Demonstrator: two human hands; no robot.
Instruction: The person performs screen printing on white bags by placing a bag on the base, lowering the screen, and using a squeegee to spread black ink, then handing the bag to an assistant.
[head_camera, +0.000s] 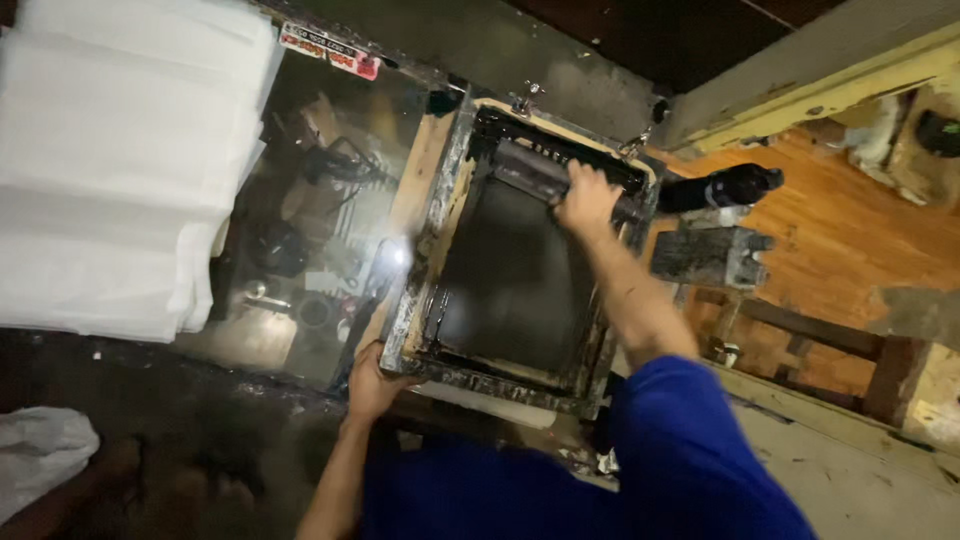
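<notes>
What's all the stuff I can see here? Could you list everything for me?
Ink-stained wooden screen-printing frame: one, pale wood smeared black, centre, flat on the table.
Dark mesh screen: one, black, inside the frame.
Black squeegee bar: one, at the frame's far end.
Glass-topped table: one, reflective, left of the frame.
Stack of white sheets: one stack, upper left.
Crumpled white plastic: one piece, lower left.
Grey metal block: one, right of the frame.
Black bottle-shaped thing: one, lying behind the block.
Wooden floor: orange-brown, right.
Left hand: grips the frame's near corner.
Right hand: on the squeegee bar, blue sleeve.
</notes>
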